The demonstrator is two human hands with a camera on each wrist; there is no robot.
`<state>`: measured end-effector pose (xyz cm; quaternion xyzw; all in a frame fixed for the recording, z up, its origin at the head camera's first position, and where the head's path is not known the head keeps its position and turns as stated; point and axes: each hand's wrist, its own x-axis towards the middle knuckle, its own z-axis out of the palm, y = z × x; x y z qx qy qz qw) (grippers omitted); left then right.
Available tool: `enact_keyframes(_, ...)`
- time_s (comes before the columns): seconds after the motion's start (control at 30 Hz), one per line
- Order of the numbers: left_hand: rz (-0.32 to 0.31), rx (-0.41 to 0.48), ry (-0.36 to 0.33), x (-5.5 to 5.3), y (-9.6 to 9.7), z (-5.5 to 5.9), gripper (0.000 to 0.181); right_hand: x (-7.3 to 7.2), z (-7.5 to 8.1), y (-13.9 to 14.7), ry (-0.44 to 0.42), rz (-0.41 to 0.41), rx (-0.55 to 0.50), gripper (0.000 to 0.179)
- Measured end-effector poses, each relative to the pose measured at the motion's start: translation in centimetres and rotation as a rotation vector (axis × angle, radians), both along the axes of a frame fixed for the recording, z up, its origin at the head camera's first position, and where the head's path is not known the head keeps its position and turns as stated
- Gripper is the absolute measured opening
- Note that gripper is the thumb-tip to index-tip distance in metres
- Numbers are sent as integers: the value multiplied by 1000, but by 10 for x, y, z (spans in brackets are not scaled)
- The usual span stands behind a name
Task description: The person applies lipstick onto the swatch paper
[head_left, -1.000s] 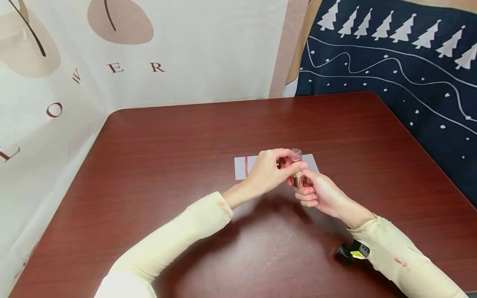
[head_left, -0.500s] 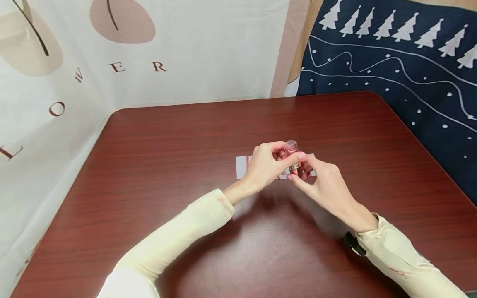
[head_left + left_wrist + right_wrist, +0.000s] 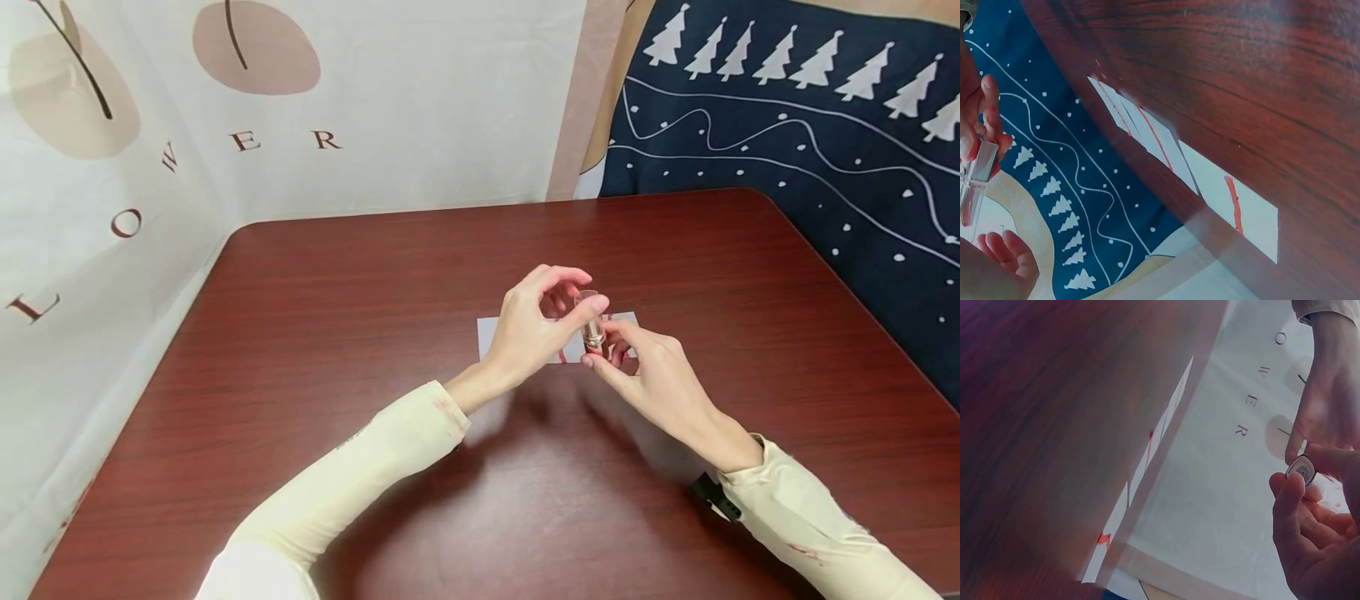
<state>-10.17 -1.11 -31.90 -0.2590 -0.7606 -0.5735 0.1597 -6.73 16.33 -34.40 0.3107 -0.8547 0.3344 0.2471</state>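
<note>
My right hand [image 3: 652,375] pinches the base of a lipstick [image 3: 594,336] between thumb and fingers, above the table. A clear cap [image 3: 583,297] covers its upper end. In the right wrist view, the flat bottom of the lipstick [image 3: 1301,470] faces the camera, gripped by the right hand [image 3: 1316,531]. My left hand [image 3: 528,325] is around the capped end, its fingers spread apart from the cap and its thumb overlapping it in the head view. In the left wrist view, the left fingers [image 3: 1007,250] are loosely bent beside the lipstick [image 3: 984,161].
White paper pieces [image 3: 1254,215] with red strokes lie on the brown table [image 3: 360,292], partly hidden behind the hands in the head view. A black device [image 3: 715,497] is at the right sleeve. A white curtain [image 3: 420,100] and a dark blue cloth [image 3: 750,125] hang beyond the table.
My right hand has shifted from gripping the lipstick from below to pinching its base from the side. My left fingers, earlier on the clear cap, have lifted and spread away from it.
</note>
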Motion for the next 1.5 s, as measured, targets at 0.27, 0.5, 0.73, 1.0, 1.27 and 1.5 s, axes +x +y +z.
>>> enact_keyframes(0.27,-57,-94,44,-4,-5,2,25,-2,-2,1,-31,20,-10,30)
enact_keyframes(0.5,-186,-119,-50,-5,-11,6,14,0,-4,1,-105,41,-5,29)
enact_keyframes(0.73,-193,-178,-40,-6,-15,9,17,1,-4,1,-188,59,-14,27)
enact_keyframes(1.0,-198,-160,-105,-8,-13,14,15,4,-2,1,-370,46,-129,44)
enact_keyframes(1.27,-192,-180,-200,-7,-11,17,15,4,-1,-2,-412,93,-182,24)
enact_keyframes(1.5,-212,-147,-243,-5,-11,16,20,5,1,-5,-422,81,-209,23)
